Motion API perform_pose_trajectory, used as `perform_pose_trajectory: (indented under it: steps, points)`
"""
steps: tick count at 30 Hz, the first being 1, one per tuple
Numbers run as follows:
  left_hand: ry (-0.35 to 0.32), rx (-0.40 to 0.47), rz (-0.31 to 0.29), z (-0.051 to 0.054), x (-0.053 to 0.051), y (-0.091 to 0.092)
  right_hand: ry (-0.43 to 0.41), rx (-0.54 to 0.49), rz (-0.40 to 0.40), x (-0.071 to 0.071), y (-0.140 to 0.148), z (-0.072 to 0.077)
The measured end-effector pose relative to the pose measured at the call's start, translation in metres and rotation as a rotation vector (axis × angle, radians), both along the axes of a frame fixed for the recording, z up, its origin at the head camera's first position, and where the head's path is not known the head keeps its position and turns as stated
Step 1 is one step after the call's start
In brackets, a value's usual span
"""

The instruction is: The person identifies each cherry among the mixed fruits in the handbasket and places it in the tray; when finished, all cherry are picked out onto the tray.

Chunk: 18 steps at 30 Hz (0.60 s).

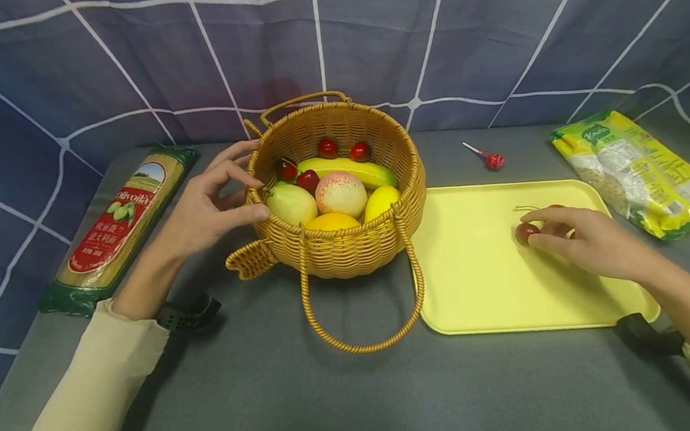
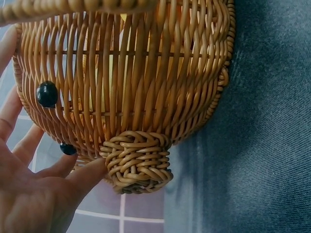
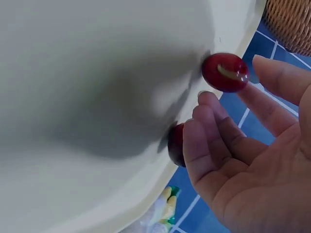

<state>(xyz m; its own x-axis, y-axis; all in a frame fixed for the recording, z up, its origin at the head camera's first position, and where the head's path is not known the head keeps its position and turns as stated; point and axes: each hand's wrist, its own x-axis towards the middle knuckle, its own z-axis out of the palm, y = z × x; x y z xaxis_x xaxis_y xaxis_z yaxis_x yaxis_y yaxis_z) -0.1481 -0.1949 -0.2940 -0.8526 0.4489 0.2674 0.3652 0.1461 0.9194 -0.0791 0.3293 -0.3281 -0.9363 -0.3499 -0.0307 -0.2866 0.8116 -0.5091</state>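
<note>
A round wicker basket (image 1: 355, 256) holds fruit: a peach (image 1: 340, 195), a green pear (image 1: 291, 204), a banana (image 1: 372, 172), yellow fruits and several cherries (image 1: 327, 148). My left hand (image 1: 211, 200) touches the basket's left side, its fingers spread along the outer wall and rim. In the left wrist view its thumb lies by a woven knob (image 2: 138, 160). Over the yellow tray (image 1: 472, 266), my right hand (image 1: 587, 242) reaches around a stemmed cherry (image 3: 225, 73). A small gap shows between thumb and cherry. A second cherry (image 3: 176, 144) is partly hidden behind its fingers.
A spaghetti packet (image 1: 117, 222) lies left of the basket. A red lollipop (image 1: 493, 161) is behind the tray, and a yellow-green Knorr bag (image 1: 643, 172) lies at its far right. The basket's handle (image 1: 365, 348) hangs forward onto the grey table (image 1: 337, 408).
</note>
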Motion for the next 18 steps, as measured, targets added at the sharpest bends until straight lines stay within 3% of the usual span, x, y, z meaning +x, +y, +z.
perform_pose_trajectory:
  steps: [4, 10, 18]
  points:
    - [0.005, 0.000, -0.001, 0.000, 0.000, 0.000, 0.051, 0.001, -0.014, -0.002, -0.002, 0.005]
    - [0.007, 0.003, -0.006, 0.000, -0.001, 0.001, 0.154, -0.105, -0.071, -0.006, -0.018, 0.014]
    - [0.006, 0.015, -0.007, -0.001, 0.000, 0.001, 0.242, -0.211, -0.082, -0.014, -0.069, 0.046]
